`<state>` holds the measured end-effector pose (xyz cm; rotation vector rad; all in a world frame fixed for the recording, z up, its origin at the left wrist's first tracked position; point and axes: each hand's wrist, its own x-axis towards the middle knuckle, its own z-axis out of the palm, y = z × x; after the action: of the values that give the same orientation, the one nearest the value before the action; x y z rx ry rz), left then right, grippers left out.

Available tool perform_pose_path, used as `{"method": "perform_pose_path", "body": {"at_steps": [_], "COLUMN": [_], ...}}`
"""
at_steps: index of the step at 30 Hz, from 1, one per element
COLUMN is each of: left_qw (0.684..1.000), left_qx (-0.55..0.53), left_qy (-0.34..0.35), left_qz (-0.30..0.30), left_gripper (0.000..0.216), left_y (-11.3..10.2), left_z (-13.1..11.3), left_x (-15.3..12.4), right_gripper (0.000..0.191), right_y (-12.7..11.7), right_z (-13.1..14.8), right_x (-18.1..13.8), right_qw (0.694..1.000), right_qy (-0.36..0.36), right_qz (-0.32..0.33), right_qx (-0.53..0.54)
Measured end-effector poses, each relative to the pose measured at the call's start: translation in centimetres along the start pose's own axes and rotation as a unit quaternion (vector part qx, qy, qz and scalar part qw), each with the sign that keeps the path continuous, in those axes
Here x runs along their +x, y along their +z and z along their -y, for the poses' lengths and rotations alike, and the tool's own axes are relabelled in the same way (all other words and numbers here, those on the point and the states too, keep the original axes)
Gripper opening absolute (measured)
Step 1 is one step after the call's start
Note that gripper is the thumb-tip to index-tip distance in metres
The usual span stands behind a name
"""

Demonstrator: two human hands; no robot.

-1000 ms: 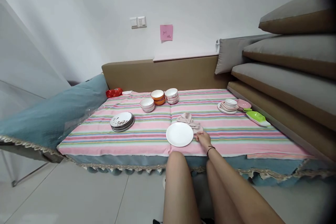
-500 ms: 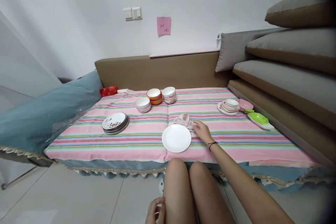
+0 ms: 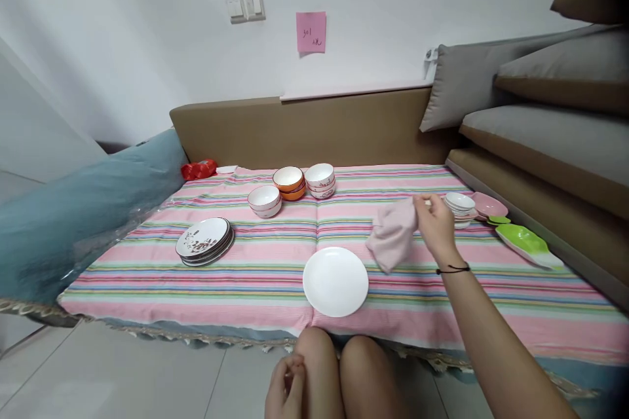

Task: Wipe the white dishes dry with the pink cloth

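Note:
My right hand [image 3: 435,226] is raised over the striped cloth, pinching a pale pink rag [image 3: 393,236] that hangs down from my fingers. Just left of it, a plain white plate [image 3: 335,280] lies near the front edge of the striped cloth [image 3: 275,262]. My left hand [image 3: 285,385] rests curled against my left knee at the bottom of the view, with nothing visible in it.
A stack of patterned plates [image 3: 204,240] lies at the left. Three bowl stacks [image 3: 295,184] stand at the back middle. Small white dishes [image 3: 459,204], a pink dish [image 3: 489,204] and a green leaf dish [image 3: 525,242] sit at the right, beside stacked cushions [image 3: 550,137]. A blue pillow [image 3: 83,209] lies left.
My right hand has lifted the pink rag off the cloth and carried it up and to the right. My left hand has come into view by my knee.

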<state>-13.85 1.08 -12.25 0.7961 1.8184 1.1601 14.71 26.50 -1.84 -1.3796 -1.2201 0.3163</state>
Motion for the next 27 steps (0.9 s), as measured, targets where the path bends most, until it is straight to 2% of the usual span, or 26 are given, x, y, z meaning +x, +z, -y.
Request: {"method": "perform_pose_path", "body": {"at_steps": [2, 4, 8, 11, 13, 14, 16, 18, 19, 21, 23, 27], "left_qw": [0.999, 0.997, 0.986, 0.961, 0.942, 0.932, 0.900, 0.845, 0.826, 0.823, 0.845, 0.861], "left_qx": [-0.018, -0.033, -0.032, -0.091, -0.110, -0.109, -0.108, -0.093, -0.085, -0.094, -0.145, -0.225], "left_qy": [-0.007, 0.011, 0.066, 0.161, 0.224, 0.232, 0.181, 0.104, 0.076, 0.042, 0.019, -0.009], "left_qz": [0.036, 0.070, 0.148, 0.204, 0.223, 0.255, 0.382, 0.516, 0.551, 0.558, 0.514, 0.455], "left_gripper": [0.044, 0.039, 0.038, 0.055, 0.070, 0.074, 0.071, 0.066, 0.059, 0.044, 0.038, 0.040], "left_y": [0.3, 1.1, 4.0, 5.6, 5.8, 5.6, 4.6, 3.4, 2.9, 2.1, 1.7, 1.2], "left_z": [-1.7, -3.7, -8.3, -11.3, -12.8, -13.3, -14.0, -14.2, -14.2, -14.0, -13.9, -14.4], "left_x": [-0.2, -0.5, -0.9, -0.3, 0.6, 1.0, 1.7, 1.9, 1.8, 1.4, 1.0, 0.7], "right_gripper": [0.026, 0.025, 0.030, 0.037, 0.036, 0.033, 0.029, 0.028, 0.029, 0.030, 0.029, 0.037], "right_y": [-1.9, -2.9, -3.4, -4.2, -5.2, -5.8, -6.8, -7.6, -8.0, -8.5, -9.1, -10.1], "right_z": [2.2, 4.1, 7.1, 8.7, 9.5, 9.9, 10.3, 10.5, 10.6, 10.4, 10.1, 8.8], "right_x": [0.1, -1.1, -6.7, -10.8, -12.6, -13.2, -13.9, -14.0, -14.0, -14.0, -13.8, -13.6], "right_qw": [0.996, 0.982, 0.927, 0.877, 0.840, 0.825, 0.809, 0.810, 0.814, 0.825, 0.835, 0.851], "right_qy": [0.007, 0.029, 0.152, 0.231, 0.263, 0.271, 0.271, 0.259, 0.252, 0.240, 0.225, 0.113], "right_qz": [0.024, 0.064, 0.150, 0.232, 0.298, 0.325, 0.358, 0.366, 0.366, 0.364, 0.378, 0.475], "right_qx": [0.081, 0.175, 0.307, 0.352, 0.369, 0.374, 0.379, 0.377, 0.374, 0.359, 0.331, 0.193]}}
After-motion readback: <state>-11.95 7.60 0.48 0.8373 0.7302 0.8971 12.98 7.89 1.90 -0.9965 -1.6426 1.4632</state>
